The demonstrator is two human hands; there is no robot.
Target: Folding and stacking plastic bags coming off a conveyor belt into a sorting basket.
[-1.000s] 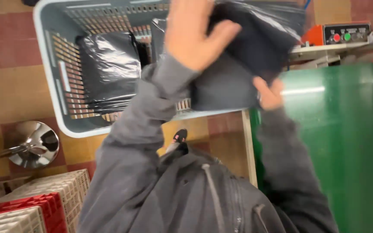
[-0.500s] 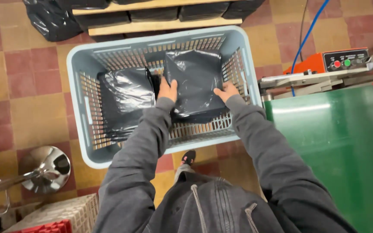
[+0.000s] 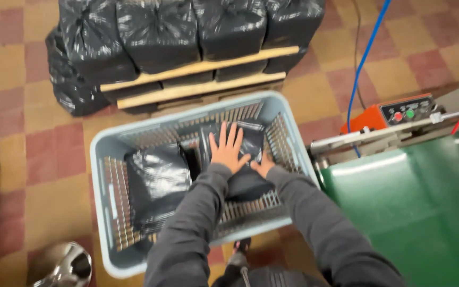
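A black plastic package [image 3: 243, 159] is pressed down by both hands inside a pale blue slotted basket [image 3: 102, 159] that stands on the tiled floor [image 3: 33, 122]. The left hand [image 3: 228, 150] is laid flat on the package's top with fingers spread, so its grip is open and nothing is clasped. The right hand [image 3: 264, 166] is set against the package's right lower edge; its fingers are partly hidden, and whether anything is clasped cannot be told. A second black package [image 3: 158, 183], glossy and crumpled, is seen lying in the basket's left half, just beside the first. Beyond the basket, a wooden pallet [image 3: 197, 79] is loaded with a row of bulging black sacks [image 3: 187, 29]; one more is leaned against its left end. To the right, a green belt surface [image 3: 415, 212] is bordered by a metal rail, and an orange control box [image 3: 391, 112] with one red and one green button is mounted there, under a blue cable [image 3: 365, 53].
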